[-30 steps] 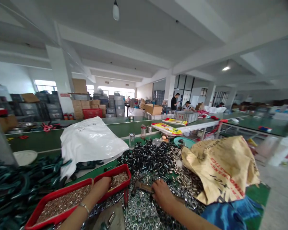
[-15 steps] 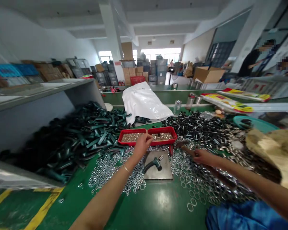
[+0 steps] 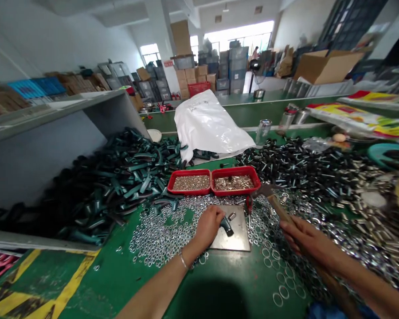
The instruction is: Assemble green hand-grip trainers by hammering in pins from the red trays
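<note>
My right hand (image 3: pixel 307 235) is wrapped round the wooden handle of a hammer (image 3: pixel 279 209), whose dark head is raised near the right red tray. Fingertips pinched together, my left hand (image 3: pixel 208 225) is over a flat metal plate (image 3: pixel 238 242). It covers part of a dark green curved plastic handle (image 3: pixel 226 227) lying there; whatever is between the fingertips is too small to make out. A short shiny metal sleeve (image 3: pixel 232 216) sits at the handle's upper end. Just behind the plate are a red tray of tiny metal pieces (image 3: pixel 189 193) and a red tray of small pins (image 3: pixel 234 193).
Loose metal rings (image 3: pixel 166 237) spread on both sides of the plate. Green handles (image 3: pixel 133 173) are heaped at the left beside a grey shelf (image 3: pixel 53 110). Black-headed parts (image 3: pixel 286 164) and metal sleeves (image 3: pixel 374 212) pile up at the right. A white sack (image 3: pixel 213 128) stands behind the trays.
My left hand has come down from the red trays to the green handle on the plate. The hammer stays in my right hand. The view has tilted down and shifted.
</note>
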### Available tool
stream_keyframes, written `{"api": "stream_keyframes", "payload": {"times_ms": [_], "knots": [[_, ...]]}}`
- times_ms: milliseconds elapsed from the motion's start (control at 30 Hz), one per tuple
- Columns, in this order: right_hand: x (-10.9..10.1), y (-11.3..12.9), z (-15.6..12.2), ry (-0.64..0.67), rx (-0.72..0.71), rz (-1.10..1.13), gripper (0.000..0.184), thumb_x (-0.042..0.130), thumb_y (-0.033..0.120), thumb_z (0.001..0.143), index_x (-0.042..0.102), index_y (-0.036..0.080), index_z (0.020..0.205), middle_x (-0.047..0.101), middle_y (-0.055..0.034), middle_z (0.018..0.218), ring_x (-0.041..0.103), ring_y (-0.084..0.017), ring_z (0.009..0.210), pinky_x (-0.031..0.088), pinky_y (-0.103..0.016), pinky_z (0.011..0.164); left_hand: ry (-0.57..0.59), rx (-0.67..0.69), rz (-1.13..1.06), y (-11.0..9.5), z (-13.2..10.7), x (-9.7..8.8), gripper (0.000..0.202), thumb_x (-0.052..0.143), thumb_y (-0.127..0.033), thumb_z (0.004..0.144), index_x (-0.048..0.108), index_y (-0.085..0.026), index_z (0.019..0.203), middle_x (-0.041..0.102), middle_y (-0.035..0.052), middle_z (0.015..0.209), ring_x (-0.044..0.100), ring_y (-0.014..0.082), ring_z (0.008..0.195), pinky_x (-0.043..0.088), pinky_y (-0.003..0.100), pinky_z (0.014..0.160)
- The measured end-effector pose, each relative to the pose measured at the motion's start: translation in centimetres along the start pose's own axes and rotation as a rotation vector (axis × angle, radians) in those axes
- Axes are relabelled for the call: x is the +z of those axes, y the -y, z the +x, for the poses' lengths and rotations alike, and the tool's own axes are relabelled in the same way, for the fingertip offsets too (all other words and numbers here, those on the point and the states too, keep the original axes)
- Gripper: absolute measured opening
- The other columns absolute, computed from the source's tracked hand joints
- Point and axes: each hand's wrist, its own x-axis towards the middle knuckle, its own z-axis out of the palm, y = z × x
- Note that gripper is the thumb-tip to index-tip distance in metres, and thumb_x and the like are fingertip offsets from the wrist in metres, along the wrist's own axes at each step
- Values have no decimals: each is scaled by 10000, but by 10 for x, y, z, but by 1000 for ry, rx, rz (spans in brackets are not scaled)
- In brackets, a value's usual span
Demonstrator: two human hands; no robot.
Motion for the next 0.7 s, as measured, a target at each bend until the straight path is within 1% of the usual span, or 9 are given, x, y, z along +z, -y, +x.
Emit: {"api": "stream_keyframes", "payload": {"times_ms": [67,200,267,300,367,433,467,567,700], "knots": [[11,0,-2,-6,-57,-87,315,659,520,816,559,227,755,479,57,543,421,-109,449,380,-233,416,-15,30,87,0,0,3,221,486,-285,955,619,-157,833,631,69,866,589,201,832,451,329,793],[26,-4,-1,79,-129,-216,301,585,532,871,587,234,829,565,18,628,524,-151,532,438,-264,489,46,332,351,1,0,2,277,413,-276,992,631,-164,864,626,87,897,575,235,941,430,387,908],[28,-4,-1,140,-147,-328,325,527,549,897,584,238,821,606,-9,682,554,-171,569,454,-287,527,72,396,414,-1,-4,0,282,421,-333,991,641,-164,941,631,101,956,569,253,998,412,426,954],[29,-2,-2,136,-170,-402,332,517,554,899,591,239,822,622,-21,706,563,-183,594,458,-298,554,55,367,415,-2,-8,-1,303,473,-406,967,632,-158,1036,628,118,1024,561,274,1040,404,453,971],[31,3,-6,70,-234,-534,327,515,550,898,611,243,842,650,-42,756,583,-207,664,462,-321,629,-8,248,370,-5,-19,1,633,617,-560,844,508,-134,1299,580,170,1197,527,333,1134,377,518,1009],[37,12,-11,15,-273,-596,316,492,542,915,612,252,874,667,-53,788,597,-220,699,459,-333,671,-57,139,280,-8,-32,7,973,701,-586,757,262,-109,1482,509,212,1313,485,372,1207,339,557,1048],[41,15,-12,-5,-284,-612,313,473,538,927,605,257,885,671,-55,795,602,-221,696,456,-334,671,-67,104,230,-8,-37,11,1038,712,-552,761,160,-104,1516,499,217,1325,477,373,1222,331,557,1060],[52,20,-7,-27,-299,-706,323,468,545,928,597,253,879,672,-57,762,607,-222,658,444,-334,643,-83,68,132,-8,-46,20,1082,713,-447,793,3,-108,1537,524,202,1293,477,359,1228,341,541,1064],[54,9,13,95,-253,-702,376,487,560,910,642,228,822,669,-54,713,606,-212,638,454,-324,629,-74,101,123,-4,-42,19,1106,746,-400,769,7,-104,1537,550,189,1237,489,360,1204,343,557,1063]]}}
